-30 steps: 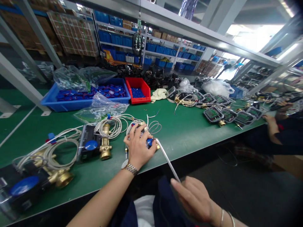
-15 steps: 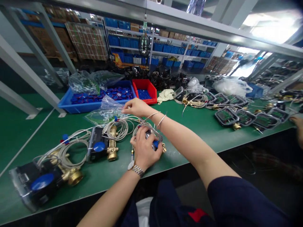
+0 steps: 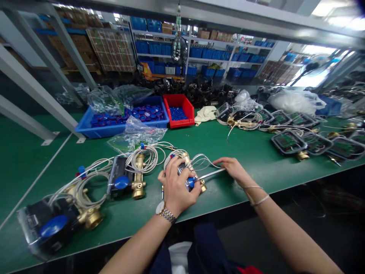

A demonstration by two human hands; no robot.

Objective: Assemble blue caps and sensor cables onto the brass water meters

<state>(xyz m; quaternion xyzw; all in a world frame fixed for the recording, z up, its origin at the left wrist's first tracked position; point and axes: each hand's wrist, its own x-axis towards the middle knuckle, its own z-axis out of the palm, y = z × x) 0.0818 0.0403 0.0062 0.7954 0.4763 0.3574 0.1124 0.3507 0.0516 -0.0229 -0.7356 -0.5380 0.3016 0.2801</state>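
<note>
My left hand point(image 3: 180, 185) is curled over a water meter with a blue cap point(image 3: 191, 182) and a brass pipe end point(image 3: 203, 186), holding it down on the green bench. Its fingers hide most of the dark housing. To the right, my right hand point(image 3: 233, 169) pinches a pale grey cable point(image 3: 211, 174) drawn out straight from the meter, while a thinner loop bows up behind it. A coil of white cable point(image 3: 178, 153) lies behind the held meter. On the left rest two similar meters, a nearer-to-me one point(image 3: 54, 226) and another point(image 3: 121, 179), each with coiled cables.
Behind the meters stand a blue tray point(image 3: 97, 132) of blue discs and a red bin point(image 3: 182, 123) of small blue parts. A clear plastic bag point(image 3: 137, 135) lies before the tray. A cream cloth point(image 3: 205, 115) and several open-faced meters point(image 3: 288, 142) are at right.
My right hand has swung from behind the meter, on the left, round to its right side, and the cable now stretches out between them. My left hand has stayed on the meter.
</note>
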